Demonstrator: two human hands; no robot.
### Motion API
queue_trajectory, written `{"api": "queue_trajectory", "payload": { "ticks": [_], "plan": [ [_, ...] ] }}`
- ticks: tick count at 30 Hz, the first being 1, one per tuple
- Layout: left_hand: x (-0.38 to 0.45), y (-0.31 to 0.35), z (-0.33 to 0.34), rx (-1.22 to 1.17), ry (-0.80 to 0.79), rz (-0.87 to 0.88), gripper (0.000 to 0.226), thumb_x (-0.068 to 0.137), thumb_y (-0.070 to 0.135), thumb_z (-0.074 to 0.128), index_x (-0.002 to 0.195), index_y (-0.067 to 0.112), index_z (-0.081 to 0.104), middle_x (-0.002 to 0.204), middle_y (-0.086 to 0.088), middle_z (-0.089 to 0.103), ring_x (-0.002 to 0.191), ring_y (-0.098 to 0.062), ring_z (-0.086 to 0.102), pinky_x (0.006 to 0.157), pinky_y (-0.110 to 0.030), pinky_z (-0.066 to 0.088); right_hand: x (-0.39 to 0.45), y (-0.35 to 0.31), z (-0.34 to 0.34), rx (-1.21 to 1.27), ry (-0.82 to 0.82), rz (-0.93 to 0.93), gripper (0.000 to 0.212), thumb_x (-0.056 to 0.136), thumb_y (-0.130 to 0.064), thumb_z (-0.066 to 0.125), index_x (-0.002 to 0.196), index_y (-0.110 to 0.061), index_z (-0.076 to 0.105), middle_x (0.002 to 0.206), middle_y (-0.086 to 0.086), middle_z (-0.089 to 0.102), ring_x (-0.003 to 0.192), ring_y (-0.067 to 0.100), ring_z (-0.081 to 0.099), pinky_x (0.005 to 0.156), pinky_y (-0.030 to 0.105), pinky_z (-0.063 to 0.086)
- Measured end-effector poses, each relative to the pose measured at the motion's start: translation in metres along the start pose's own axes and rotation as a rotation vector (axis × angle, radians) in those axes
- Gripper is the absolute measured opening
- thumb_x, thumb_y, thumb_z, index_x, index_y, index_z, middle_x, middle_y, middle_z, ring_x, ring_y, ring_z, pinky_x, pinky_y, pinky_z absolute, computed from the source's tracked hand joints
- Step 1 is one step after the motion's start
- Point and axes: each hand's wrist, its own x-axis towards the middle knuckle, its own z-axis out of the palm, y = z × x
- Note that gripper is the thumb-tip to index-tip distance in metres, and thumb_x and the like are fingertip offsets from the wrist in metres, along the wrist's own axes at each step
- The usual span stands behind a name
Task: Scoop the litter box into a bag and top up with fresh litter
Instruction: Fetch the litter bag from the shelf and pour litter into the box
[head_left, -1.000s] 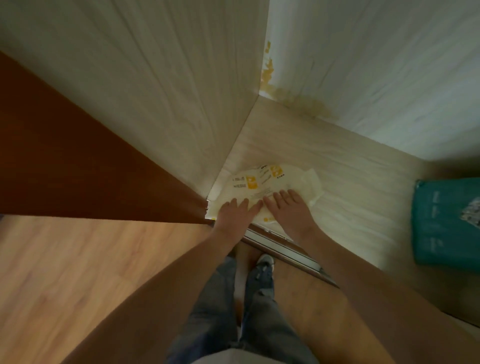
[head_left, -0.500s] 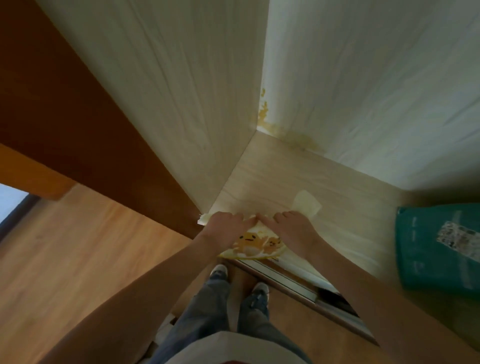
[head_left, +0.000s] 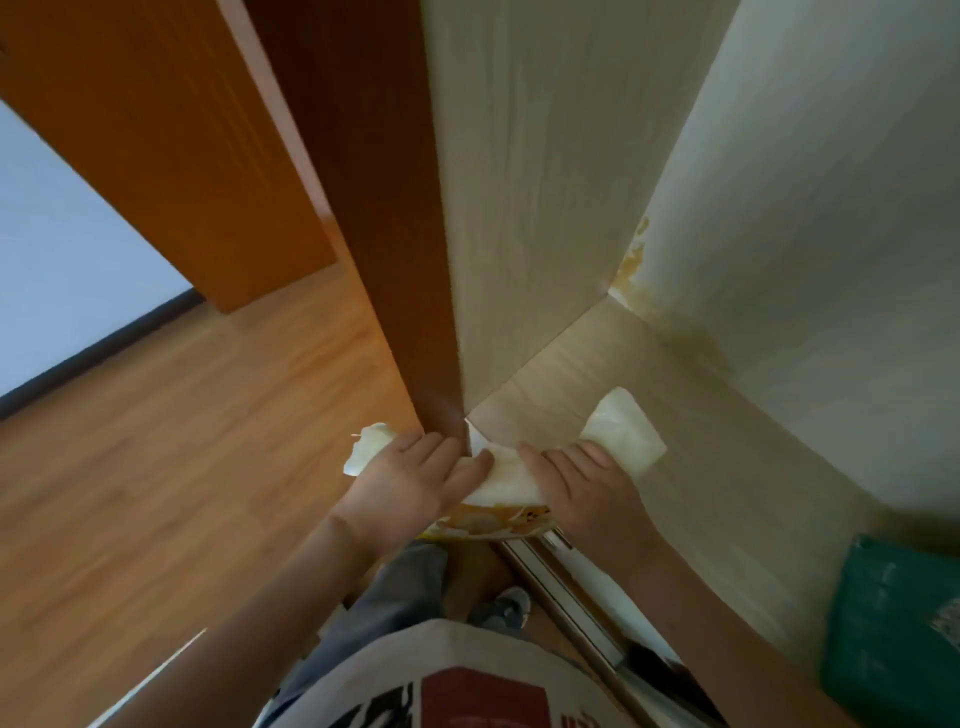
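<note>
**Bag held crosswise at the cupboard mouth, 2 hands on it**

Floorboards of orange wood (head_left: 156, 467) fill the left, with a brown cupboard side panel (head_left: 395, 260) standing between them and the pale cupboard interior.

Next comes the left hand (head_left: 415, 480), knuckles up, fingers curled over the cream litter bag (head_left: 506, 480). A crumpled corner of the bag pokes out just past that hand, on its left. The bag's long axis runs left to right, roughly level with the cupboard's front edge, so it lies straight ahead of the person and across both hands, not pointing away from them. A yellow printed face shows on its underside between the wrists.

The right hand (head_left: 582, 478) grips the same bag, touching it just beside the left; another pale corner sticks out beyond it over the cupboard floor (head_left: 727, 467). Neither hand is nearer: they share the bag about evenly, one on each half.

Judging by this, the bag is being drawn out toward the body, and both hands need to pull together to keep it level.

Far right, a teal package (head_left: 893, 623) sits on the cupboard floor, well apart. No litter box is in view.
</note>
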Motion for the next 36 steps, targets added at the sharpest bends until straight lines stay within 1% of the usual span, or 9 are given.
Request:
{"api": "queue_trajectory", "payload": {
  "ticks": [3, 5, 10, 17, 21, 24, 29, 32, 36],
  "plan": [
    [-0.023, -0.005, -0.012, 0.045, 0.016, -0.126, 0.029, 0.091, 0.015, 0.051, 0.118, 0.005, 0.051, 0.084, -0.009, 0.062, 0.071, -0.026, 0.059, 0.065, -0.035, 0.046, 0.027, -0.015, 0.003, 0.039, 0.054, -0.043, 0.030, 0.100, -0.020, 0.041, 0.114, -0.005, 0.062, 0.087, 0.005, 0.069, 0.078, 0.020, 0.066, 0.081, 0.034, 0.051],
    [-0.037, -0.014, -0.019, 0.078, 0.015, -0.215, 0.024, 0.093, 0.010, 0.048, 0.115, 0.001, 0.053, 0.085, -0.012, 0.064, 0.073, -0.028, 0.061, 0.065, -0.037, 0.049, 0.047, -0.027, 0.007, 0.073, 0.083, -0.063, 0.031, 0.099, -0.023, 0.044, 0.109, -0.006, 0.068, 0.086, 0.005, 0.069, 0.078, 0.021, 0.065, 0.080, 0.034, 0.049],
    [-0.079, -0.044, -0.039, 0.151, 0.021, -0.363, 0.008, 0.095, 0.006, 0.049, 0.100, 0.005, 0.055, 0.079, -0.008, 0.058, 0.066, -0.025, 0.054, 0.063, -0.033, 0.040, 0.100, -0.066, 0.024, 0.179, 0.096, -0.106, 0.030, 0.100, -0.020, 0.043, 0.104, -0.009, 0.070, 0.085, 0.004, 0.067, 0.075, 0.023, 0.063, 0.075, 0.035, 0.044],
    [-0.164, -0.088, -0.057, 0.171, -0.034, -0.598, 0.016, 0.092, 0.003, 0.039, 0.097, 0.007, 0.054, 0.075, -0.005, 0.057, 0.063, -0.024, 0.052, 0.061, -0.031, 0.039, 0.171, -0.141, 0.063, 0.315, 0.003, -0.209, 0.038, 0.101, -0.018, 0.033, 0.101, -0.008, 0.069, 0.089, 0.004, 0.069, 0.079, 0.024, 0.065, 0.080, 0.033, 0.040],
    [-0.213, -0.121, -0.069, 0.192, -0.060, -0.677, 0.016, 0.091, 0.002, 0.038, 0.099, 0.008, 0.051, 0.076, -0.005, 0.057, 0.063, -0.024, 0.052, 0.060, -0.031, 0.040, 0.217, -0.187, 0.083, 0.384, -0.015, -0.254, 0.027, 0.089, -0.011, 0.046, 0.100, -0.006, 0.070, 0.089, 0.006, 0.070, 0.079, 0.025, 0.066, 0.081, 0.033, 0.039],
    [-0.242, -0.148, -0.081, 0.214, -0.069, -0.723, 0.015, 0.089, 0.002, 0.042, 0.099, 0.009, 0.050, 0.077, -0.005, 0.056, 0.064, -0.023, 0.050, 0.062, -0.031, 0.038, 0.251, -0.216, 0.094, 0.421, -0.005, -0.280, 0.028, 0.084, -0.005, 0.046, 0.099, -0.006, 0.070, 0.090, 0.006, 0.070, 0.081, 0.025, 0.066, 0.082, 0.034, 0.040],
    [-0.278, -0.191, -0.095, 0.260, -0.058, -0.847, 0.037, 0.093, -0.002, 0.023, 0.091, 0.007, 0.058, 0.073, -0.005, 0.055, 0.061, -0.024, 0.049, 0.057, -0.032, 0.038, 0.313, -0.254, 0.111, 0.454, -0.006, -0.361, 0.034, 0.078, 0.006, 0.045, 0.097, -0.005, 0.070, 0.087, 0.006, 0.070, 0.078, 0.026, 0.065, 0.078, 0.035, 0.041],
    [-0.294, -0.211, -0.100, 0.278, -0.047, -0.957, 0.051, 0.093, -0.001, 0.011, 0.087, 0.006, 0.061, 0.069, -0.004, 0.054, 0.057, -0.024, 0.049, 0.053, -0.032, 0.037, 0.355, -0.274, 0.125, 0.483, 0.016, -0.442, 0.034, 0.082, 0.001, 0.040, 0.092, -0.005, 0.072, 0.083, 0.004, 0.070, 0.074, 0.024, 0.065, 0.076, 0.032, 0.038],
    [-0.315, -0.241, -0.097, 0.316, -0.064, -1.102, 0.054, 0.088, 0.000, 0.007, 0.087, 0.007, 0.061, 0.070, -0.003, 0.053, 0.059, -0.024, 0.048, 0.055, -0.031, 0.033, 0.408, -0.296, 0.154, 0.516, -0.024, -0.573, 0.036, 0.082, 0.000, 0.039, 0.095, -0.006, 0.072, 0.085, 0.004, 0.070, 0.075, 0.026, 0.064, 0.077, 0.032, 0.037]
  ]
}}
